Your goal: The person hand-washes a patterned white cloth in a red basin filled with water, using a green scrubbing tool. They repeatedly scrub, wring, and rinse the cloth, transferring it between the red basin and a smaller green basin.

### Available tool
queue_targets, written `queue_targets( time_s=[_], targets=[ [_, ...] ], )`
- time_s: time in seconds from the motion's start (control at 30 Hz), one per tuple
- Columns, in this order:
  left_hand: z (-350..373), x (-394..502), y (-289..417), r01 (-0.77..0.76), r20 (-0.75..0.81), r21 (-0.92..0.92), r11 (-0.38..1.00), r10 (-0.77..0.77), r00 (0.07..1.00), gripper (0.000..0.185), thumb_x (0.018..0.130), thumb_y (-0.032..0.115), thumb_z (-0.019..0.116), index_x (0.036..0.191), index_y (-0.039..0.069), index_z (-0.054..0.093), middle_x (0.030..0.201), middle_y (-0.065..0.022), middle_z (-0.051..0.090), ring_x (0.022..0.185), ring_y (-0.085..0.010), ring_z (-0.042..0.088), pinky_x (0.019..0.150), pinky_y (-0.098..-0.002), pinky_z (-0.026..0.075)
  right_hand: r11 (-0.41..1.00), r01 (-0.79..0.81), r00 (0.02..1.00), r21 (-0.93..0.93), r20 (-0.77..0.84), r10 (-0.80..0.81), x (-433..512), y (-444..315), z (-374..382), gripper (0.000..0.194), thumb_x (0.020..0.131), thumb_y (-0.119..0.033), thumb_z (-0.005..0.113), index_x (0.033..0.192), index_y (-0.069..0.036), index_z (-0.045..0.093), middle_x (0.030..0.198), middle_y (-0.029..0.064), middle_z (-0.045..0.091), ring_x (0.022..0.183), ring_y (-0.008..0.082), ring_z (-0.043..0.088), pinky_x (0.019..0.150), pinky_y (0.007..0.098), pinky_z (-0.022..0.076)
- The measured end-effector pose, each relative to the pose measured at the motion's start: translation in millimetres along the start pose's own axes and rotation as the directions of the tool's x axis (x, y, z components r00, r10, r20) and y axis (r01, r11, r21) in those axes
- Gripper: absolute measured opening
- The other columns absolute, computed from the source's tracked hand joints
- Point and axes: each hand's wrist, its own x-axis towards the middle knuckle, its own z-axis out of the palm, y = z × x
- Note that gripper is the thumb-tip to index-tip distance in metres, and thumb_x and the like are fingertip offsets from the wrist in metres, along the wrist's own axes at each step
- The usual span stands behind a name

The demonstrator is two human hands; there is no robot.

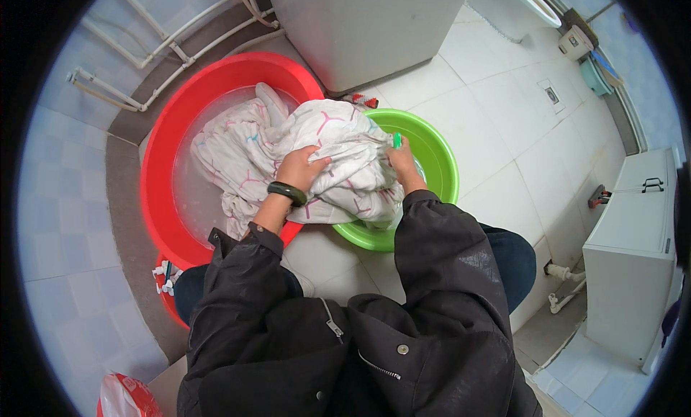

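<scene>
A wet white patterned cloth (334,163) is bunched across a red plastic basin (156,163) and a smaller green plastic basin (451,168). Its left part lies in cloudy water in the red basin; its right part hangs into the green one. My left hand (299,171), with a dark bangle at the wrist, grips a fold near the middle of the cloth. At the cloth's right edge, over the green basin, my right hand (402,157) is closed around a small item with a green top (397,140). The rest of that item is hidden by the hand and cloth.
A large grey appliance or cabinet (372,33) stands behind the basins. White pipes (162,44) run along the left wall. A red-and-white object (361,100) lies beside the green basin. Tiled floor (502,103) extends right toward a white cabinet (629,217). Clothes pegs (166,276) sit at the lower left.
</scene>
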Motion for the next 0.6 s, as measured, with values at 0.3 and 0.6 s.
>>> queue_targets(
  time_s=[0.3, 0.6],
  targets=[
    [-125, 30, -10, -0.196, -0.229, -0.844, 0.499, -0.007, 0.973, 0.038, 0.095, 0.026, 0.062, 0.124, 0.002, 0.057, 0.108, -0.0043, 0.066, 0.097, -0.0162, 0.062, 0.089, -0.0307, 0.049, 0.955, 0.296, 0.940, -0.002, 0.179, -0.291, -6, -57, 44, 0.056, 0.073, -0.014, 0.075, 0.125, -0.003, 0.056, 0.118, 0.0201, 0.062, 0.111, 0.0288, 0.059, 0.097, 0.0354, 0.0435],
    [-92, 60, -77, -0.055, -0.211, -0.755, 0.653, -0.163, 0.964, 0.041, 0.098, 0.028, 0.058, 0.129, 0.001, 0.052, 0.117, -0.0086, 0.061, 0.106, -0.0167, 0.058, 0.091, -0.0323, 0.047, 0.698, 0.597, 0.794, -0.395, 0.166, -0.585, -14, -83, 74, 0.057, 0.072, -0.009, 0.075, 0.121, -0.001, 0.047, 0.131, 0.0201, 0.051, 0.120, 0.0395, 0.050, 0.101, 0.0414, 0.0413]
  ],
)
